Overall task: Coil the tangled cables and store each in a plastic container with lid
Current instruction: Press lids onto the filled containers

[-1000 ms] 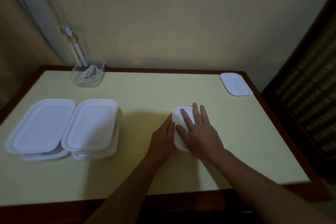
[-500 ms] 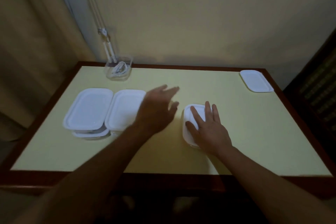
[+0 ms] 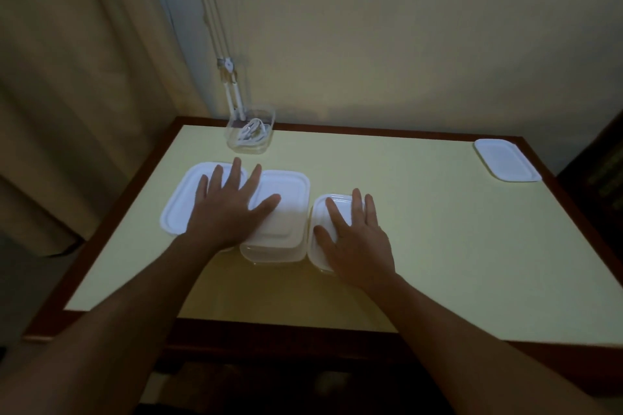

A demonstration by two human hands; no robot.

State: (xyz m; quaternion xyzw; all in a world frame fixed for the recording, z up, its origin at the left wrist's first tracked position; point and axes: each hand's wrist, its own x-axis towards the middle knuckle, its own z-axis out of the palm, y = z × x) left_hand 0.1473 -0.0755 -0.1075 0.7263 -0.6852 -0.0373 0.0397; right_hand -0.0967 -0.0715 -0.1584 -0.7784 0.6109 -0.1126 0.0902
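Note:
Three lidded white plastic containers stand in a row on the pale table. My left hand lies flat with spread fingers across the left container and the middle container. My right hand lies flat on the lid of the small right container, which stands beside the middle one. An open clear container at the table's far edge holds a coiled white cable. A loose white lid lies at the far right corner.
The table has a dark wooden rim and stands against a cream wall. White cords and a fitting hang down the wall behind the open container. A curtain hangs at the left.
My left hand has moved left from mid-air onto the two larger lids. The small container under my right hand has slid left until it stands next to the middle one. The camera view has shifted.

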